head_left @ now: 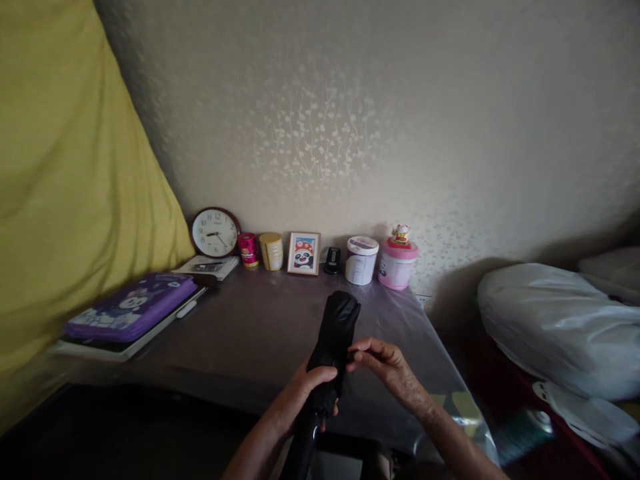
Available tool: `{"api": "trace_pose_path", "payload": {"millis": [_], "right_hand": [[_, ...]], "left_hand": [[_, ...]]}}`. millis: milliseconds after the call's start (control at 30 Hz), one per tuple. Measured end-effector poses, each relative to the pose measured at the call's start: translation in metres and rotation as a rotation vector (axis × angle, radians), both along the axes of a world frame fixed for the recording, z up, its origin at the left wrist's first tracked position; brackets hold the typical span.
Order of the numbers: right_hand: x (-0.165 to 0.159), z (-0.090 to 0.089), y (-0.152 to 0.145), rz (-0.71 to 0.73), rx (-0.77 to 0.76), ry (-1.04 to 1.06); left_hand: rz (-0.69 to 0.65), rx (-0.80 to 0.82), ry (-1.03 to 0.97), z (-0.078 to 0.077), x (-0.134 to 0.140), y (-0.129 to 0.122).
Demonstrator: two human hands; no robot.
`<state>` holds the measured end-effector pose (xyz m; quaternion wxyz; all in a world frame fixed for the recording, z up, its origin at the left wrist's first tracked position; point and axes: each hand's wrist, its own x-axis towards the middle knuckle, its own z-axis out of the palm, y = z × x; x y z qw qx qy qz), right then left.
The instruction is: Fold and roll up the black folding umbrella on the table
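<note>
A folded black umbrella [337, 327] points away from me over the near part of the table, its shiny handle [303, 443] towards my body. My left hand [313, 390] is wrapped round its lower canopy, thumb on top. On the umbrella's right side, my right hand [383, 367] pinches a small dark piece at the edge of the canopy with thumb and fingertips. Whether that piece is the closing strap or a fold of cloth, I cannot tell. The canopy lies gathered close around the shaft.
Along the wall stand a clock [216, 232], a pink can [248, 251], a yellow container [271, 251], a framed panda picture [304, 253], a white tub [361, 260] and a pink tub [398, 265]. A purple case [133, 307] lies left. White bags [560, 327] sit right of the table [250, 327].
</note>
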<state>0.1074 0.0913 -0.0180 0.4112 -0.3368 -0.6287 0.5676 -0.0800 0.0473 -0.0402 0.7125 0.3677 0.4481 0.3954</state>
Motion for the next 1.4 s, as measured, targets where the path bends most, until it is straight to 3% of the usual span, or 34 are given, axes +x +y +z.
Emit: {"api": "trace_pose_path", "payload": {"millis": [267, 633, 867, 1033, 1133, 1267, 1333, 1400], "right_hand": [[0.0, -0.011, -0.009, 0.002, 0.119, -0.043], [-0.008, -0.016, -0.008, 0.009, 0.337, -0.031], [-0.012, -0.025, -0.01, -0.053, 0.361, -0.096], [-0.007, -0.029, -0.013, -0.209, 0.355, -0.226], [-0.004, -0.03, -0.018, -0.265, 0.47, -0.319], [-0.002, -0.031, -0.025, -0.21, 0.622, -0.37], [0.003, -0.032, -0.025, -0.211, 0.641, -0.351], [0.012, -0.034, -0.02, -0.316, 0.568, -0.302]], "left_hand": [[-0.01, 0.059, 0.082, 0.002, 0.007, -0.008], [-0.016, 0.074, 0.198, 0.019, 0.013, -0.013], [-0.001, 0.076, 0.245, 0.015, 0.018, -0.018], [0.012, 0.08, 0.274, 0.013, 0.026, -0.02], [0.001, 0.049, 0.281, 0.011, 0.029, -0.022], [-0.026, 0.032, 0.255, 0.006, 0.031, -0.03], [-0.031, 0.026, 0.241, 0.001, 0.032, -0.034], [-0.035, 0.009, 0.235, -0.005, 0.032, -0.036]]}}
